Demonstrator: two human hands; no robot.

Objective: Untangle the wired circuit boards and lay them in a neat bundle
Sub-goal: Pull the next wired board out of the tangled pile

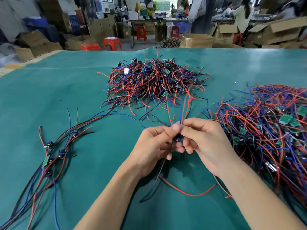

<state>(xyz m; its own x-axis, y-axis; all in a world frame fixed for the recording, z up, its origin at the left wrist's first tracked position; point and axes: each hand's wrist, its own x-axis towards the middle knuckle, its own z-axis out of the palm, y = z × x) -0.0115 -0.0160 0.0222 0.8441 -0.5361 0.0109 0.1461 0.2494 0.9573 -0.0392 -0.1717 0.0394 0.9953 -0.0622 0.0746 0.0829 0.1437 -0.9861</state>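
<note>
At the frame's centre we pinch one wired board (178,139) between our left hand (153,146) and right hand (206,143), fingers curled on it, above the green mat (83,90), its wires trailing down.

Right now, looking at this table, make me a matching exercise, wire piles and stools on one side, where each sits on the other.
Things:
1. tangled heap
2. big pile
3. neat bundle
4. red stools

Places:
A. left, on the green mat
B. beyond the table
C. right edge
D. centre, far from the hands

Pairs: 1-D, 2-C, 3-A, 4-B
</note>
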